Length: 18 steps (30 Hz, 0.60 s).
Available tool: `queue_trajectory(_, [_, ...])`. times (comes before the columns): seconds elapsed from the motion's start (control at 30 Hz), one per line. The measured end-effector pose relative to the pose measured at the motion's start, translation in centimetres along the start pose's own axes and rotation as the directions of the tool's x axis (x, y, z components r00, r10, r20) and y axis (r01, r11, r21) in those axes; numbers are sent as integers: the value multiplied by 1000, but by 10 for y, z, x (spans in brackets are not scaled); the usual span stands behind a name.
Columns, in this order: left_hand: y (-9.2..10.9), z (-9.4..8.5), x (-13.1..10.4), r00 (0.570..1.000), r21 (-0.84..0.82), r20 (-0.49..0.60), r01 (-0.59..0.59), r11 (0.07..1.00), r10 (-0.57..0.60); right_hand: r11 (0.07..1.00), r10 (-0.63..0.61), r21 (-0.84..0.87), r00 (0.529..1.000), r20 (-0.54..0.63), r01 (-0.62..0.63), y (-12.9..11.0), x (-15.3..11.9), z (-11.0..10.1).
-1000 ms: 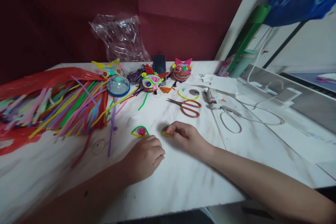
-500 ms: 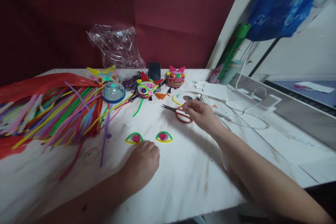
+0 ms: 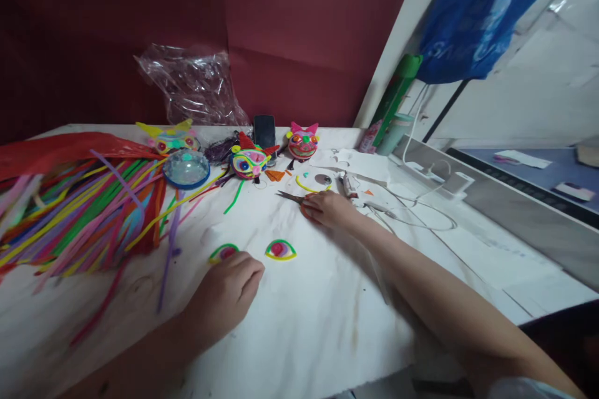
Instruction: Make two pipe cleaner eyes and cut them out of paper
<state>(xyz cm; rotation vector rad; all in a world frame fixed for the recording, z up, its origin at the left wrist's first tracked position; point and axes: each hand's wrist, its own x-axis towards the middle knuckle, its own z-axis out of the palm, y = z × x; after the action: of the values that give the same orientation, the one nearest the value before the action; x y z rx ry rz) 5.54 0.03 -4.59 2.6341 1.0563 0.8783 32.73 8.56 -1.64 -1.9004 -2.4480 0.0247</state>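
Closed fingers of my left hand [image 3: 228, 294] rest at the near edge of one eye-shaped piece [image 3: 226, 252], partly covering it; whether they hold anything is hidden. A second eye-shaped piece [image 3: 281, 250], green above and yellow below with a pink centre, lies to its right. My right hand [image 3: 327, 207] is closed over the red handles of the scissors [image 3: 291, 197], whose dark blades point left on the table. Behind them sit a colourful animal head with red horns [image 3: 249, 161] and another with pink ears [image 3: 302, 143].
Many coloured fuzzy strips [image 3: 88, 206] spread over the left side. A clear dome with a blue rim [image 3: 186, 169], a dark phone [image 3: 264, 131] and a glue gun [image 3: 349, 185] stand or lie farther back. White cables [image 3: 435, 219] loop at the right.
My right hand has come down onto the scissors and closed over their handles. My left hand now covers more of the left eye piece. The view has shifted a little to the right.
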Motion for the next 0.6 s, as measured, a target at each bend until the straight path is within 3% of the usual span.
queue_trajectory(0.1, [1, 1, -2, 998, -14, 58, -36, 999, 36, 999, 41, -12, 998, -39, -42, 6, 2, 0])
queue_trajectory(0.27, [-4, 3, 0, 994, -25, 36, -106, 994, 107, 937, 322, -82, 932, -164, -339, 51, 2, -14])
queue_trajectory(0.43, [-4, 4, 0, 992, -30, 20, -127, 991, 128, 882, 456, -93, 887, -78, -462, 104, -10, -18])
queue_trajectory(0.6, [0, 3, -3, 996, 6, 49, -81, 997, 81, 870, 488, -89, 873, 4, -486, 130, -23, -3])
